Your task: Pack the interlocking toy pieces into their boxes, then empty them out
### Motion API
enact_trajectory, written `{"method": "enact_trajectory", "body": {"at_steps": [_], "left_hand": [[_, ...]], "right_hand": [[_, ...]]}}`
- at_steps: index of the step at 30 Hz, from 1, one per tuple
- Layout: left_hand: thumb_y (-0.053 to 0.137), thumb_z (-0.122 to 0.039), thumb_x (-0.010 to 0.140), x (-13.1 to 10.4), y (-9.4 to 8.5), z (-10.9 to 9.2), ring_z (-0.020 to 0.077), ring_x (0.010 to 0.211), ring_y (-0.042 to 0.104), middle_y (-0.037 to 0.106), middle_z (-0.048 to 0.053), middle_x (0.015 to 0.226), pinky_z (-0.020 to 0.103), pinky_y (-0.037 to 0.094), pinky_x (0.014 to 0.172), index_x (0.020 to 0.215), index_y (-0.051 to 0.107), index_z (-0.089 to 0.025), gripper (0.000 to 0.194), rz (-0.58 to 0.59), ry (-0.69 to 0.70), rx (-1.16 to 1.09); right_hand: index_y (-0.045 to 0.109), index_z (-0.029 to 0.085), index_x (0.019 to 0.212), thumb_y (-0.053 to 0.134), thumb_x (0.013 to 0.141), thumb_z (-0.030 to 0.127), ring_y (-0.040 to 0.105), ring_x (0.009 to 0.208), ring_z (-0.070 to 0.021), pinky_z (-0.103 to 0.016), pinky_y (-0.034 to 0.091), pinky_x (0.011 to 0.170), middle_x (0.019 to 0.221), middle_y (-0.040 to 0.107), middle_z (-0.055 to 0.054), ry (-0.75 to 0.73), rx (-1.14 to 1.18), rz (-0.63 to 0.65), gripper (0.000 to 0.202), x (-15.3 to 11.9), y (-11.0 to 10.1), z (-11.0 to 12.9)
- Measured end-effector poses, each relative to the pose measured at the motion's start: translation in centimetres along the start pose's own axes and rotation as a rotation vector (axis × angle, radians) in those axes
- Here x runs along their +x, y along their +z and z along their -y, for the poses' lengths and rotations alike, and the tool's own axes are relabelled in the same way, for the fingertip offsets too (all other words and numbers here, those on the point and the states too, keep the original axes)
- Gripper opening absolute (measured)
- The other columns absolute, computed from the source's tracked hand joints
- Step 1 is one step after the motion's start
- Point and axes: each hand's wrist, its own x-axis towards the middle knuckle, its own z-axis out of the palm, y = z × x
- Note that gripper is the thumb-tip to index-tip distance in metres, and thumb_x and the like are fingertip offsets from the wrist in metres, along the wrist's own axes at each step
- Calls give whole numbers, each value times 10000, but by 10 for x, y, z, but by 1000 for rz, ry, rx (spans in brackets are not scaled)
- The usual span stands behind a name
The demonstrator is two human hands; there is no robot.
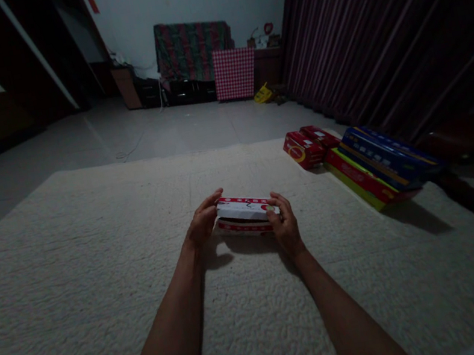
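Note:
A white and red box (245, 208) is between my two hands over the pale quilted mat (134, 220). A dark gap runs along its near side, between its upper part and a red and white lower part. My left hand (202, 220) grips the box's left end, its fingers bent around the corner. At the right end, my right hand (283, 218) holds it with thumb and fingers on the top and side.
Red boxes (304, 149), a red and yellow-green box (360, 177) and blue boxes (380, 155) lie at the mat's right side. Behind are a checked cloth (234, 72), a yellow object (263, 94) and dark curtains (342, 18).

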Motion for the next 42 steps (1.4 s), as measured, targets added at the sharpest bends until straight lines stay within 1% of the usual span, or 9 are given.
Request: {"method": "enact_trajectory", "body": {"at_steps": [2,4,6,11,21,29,35,39,42], "left_hand": [[839,-371,614,1,-2,4,364,1258,608,696,131,1338,450,472,1040,1130,776,-198,548,13,12,49],[873,-364,594,3,-4,8,395,1376,509,577,126,1506,456,446,1080,1075,793,-210,511,26,38,112],[892,-351,588,4,-5,10,409,1438,437,509,122,1569,466,429,1104,1068,795,-220,507,29,48,164],[900,-351,571,4,-5,11,409,1445,426,520,126,1555,487,417,1129,1075,790,-227,531,18,56,190],[842,-233,541,4,-8,14,418,1489,363,460,113,1604,485,407,1138,1101,789,-236,563,49,36,217],[836,-413,625,0,0,13,434,1390,478,474,113,1589,500,460,1066,972,787,-223,399,33,11,278],[858,-394,590,0,2,12,444,1351,500,481,111,1582,488,495,1009,968,785,-225,421,16,-5,267],[849,-375,580,3,-5,17,446,1383,468,478,123,1583,527,480,1049,1013,779,-215,467,22,-2,307],[841,-347,573,4,-9,21,429,1376,481,548,126,1517,524,450,1096,1113,768,-226,558,6,-2,303]], "right_hand": [[651,218,1096,574,913,490,518,1330,-287,-495,416,1131,1361,587,-144,-13,-10,-8,336,0,1,-1],[653,217,1098,576,915,480,522,1325,-285,-498,402,1145,1353,592,-143,-27,-19,-14,329,1,1,-2],[651,216,1109,573,922,468,521,1329,-284,-501,393,1153,1367,588,-145,-34,-24,-6,323,1,1,-2],[645,225,1119,567,928,451,514,1338,-277,-510,382,1164,1385,581,-141,-43,-38,4,306,1,0,-3],[659,235,1101,589,882,376,506,1354,-279,-499,368,1180,1390,580,-127,-56,-46,18,269,0,-1,-5],[657,226,1062,592,846,375,453,1426,-316,-491,365,1185,1518,494,-151,-29,-58,67,270,-1,-3,-9],[617,220,1107,666,797,386,448,1432,-340,-500,355,1181,1530,469,-178,-9,-8,175,355,1,-9,-15],[564,202,1196,736,738,390,363,1488,-344,-497,317,1200,1595,356,-205,4,10,320,524,3,-18,-17],[546,198,1231,755,720,349,326,1511,-329,-482,281,1220,1611,320,-205,13,-5,377,572,3,-23,-17]]}}
